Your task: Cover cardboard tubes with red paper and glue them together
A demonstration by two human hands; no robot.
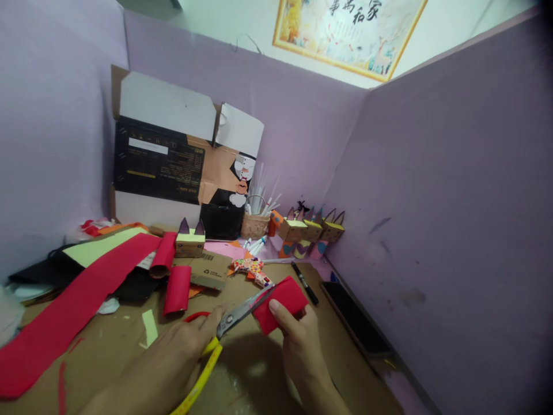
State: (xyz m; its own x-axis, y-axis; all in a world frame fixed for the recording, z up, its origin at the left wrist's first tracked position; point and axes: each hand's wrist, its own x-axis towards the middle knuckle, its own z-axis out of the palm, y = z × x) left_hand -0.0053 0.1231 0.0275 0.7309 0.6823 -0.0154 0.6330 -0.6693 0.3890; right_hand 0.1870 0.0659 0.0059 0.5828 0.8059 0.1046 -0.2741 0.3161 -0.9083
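Note:
My left hand point(181, 349) is closed round the handles of a pair of scissors point(235, 318), a red loop above and a yellow part below. Their blades point up to the right, along the edge of a small folded piece of red paper point(287, 297). That paper is pinched in my right hand point(302, 334), thumb on top and fingers behind. To the left, a red tube point(177, 290) lies on the cardboard table cover point(242, 380), with a second red-wrapped tube point(164, 256) behind it. A long red strip point(82, 305) stretches to the lower left.
Behind stand a small cardboard cat-eared box point(190, 243), a basket of white sticks point(256, 225) and several cat-eared figures point(311, 230). A flattened carton point(164, 155) leans at the back. A black marker point(305, 282) and a dark tablet-like slab point(356, 317) lie right, beside the purple wall point(453, 202).

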